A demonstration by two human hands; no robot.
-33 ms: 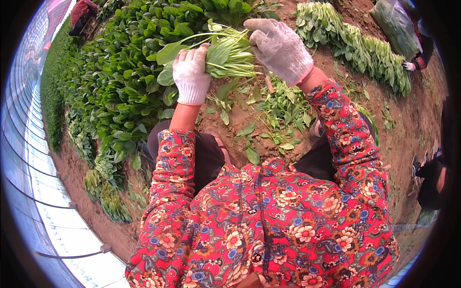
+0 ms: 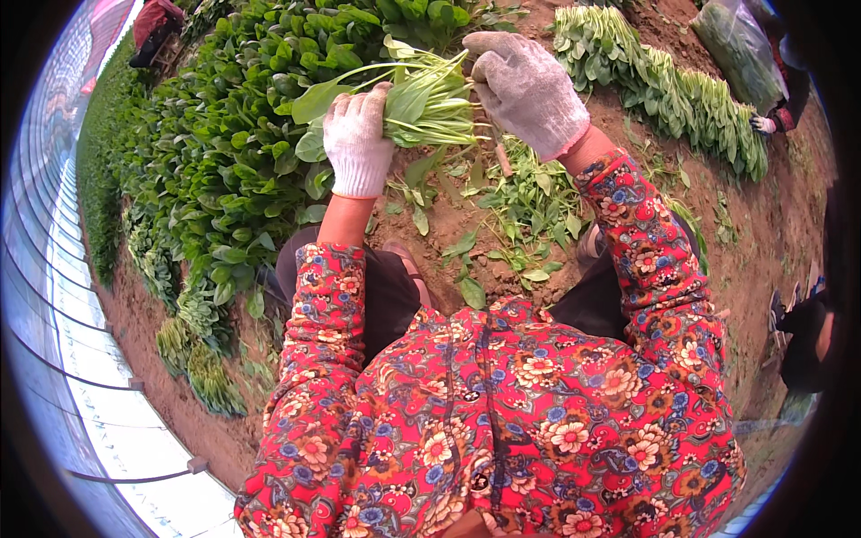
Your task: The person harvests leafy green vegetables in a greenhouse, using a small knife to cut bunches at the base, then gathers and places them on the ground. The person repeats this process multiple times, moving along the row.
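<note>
My left hand [image 2: 357, 134], in a white knit glove, is closed around a bunch of spinach [image 2: 430, 99]. Broad leaves stick out on the left of the fist and pale stems fan to the right. Just beyond the stem ends is my right hand [image 2: 529, 94], in a dirt-stained glove. Its fingers are bent inward, and whatever they may hold is hidden. Loose leaves [image 2: 529, 202] lie on the soil between my feet, below the hands. A short brown stick [image 2: 503, 159] shows among them.
Dense leafy plants [image 2: 224, 143] grow at left. Cut bunches [image 2: 211, 377] lie on the soil near them. A long row of bunches [image 2: 664, 90] runs along the far right, near a filled clear plastic bag [image 2: 740, 54] and another person's gloved hand [image 2: 764, 124]. A translucent wall [image 2: 108, 394] curves along the left.
My right hand has moved slightly right, away from the stem ends. The left hand and its bunch stay almost where they were.
</note>
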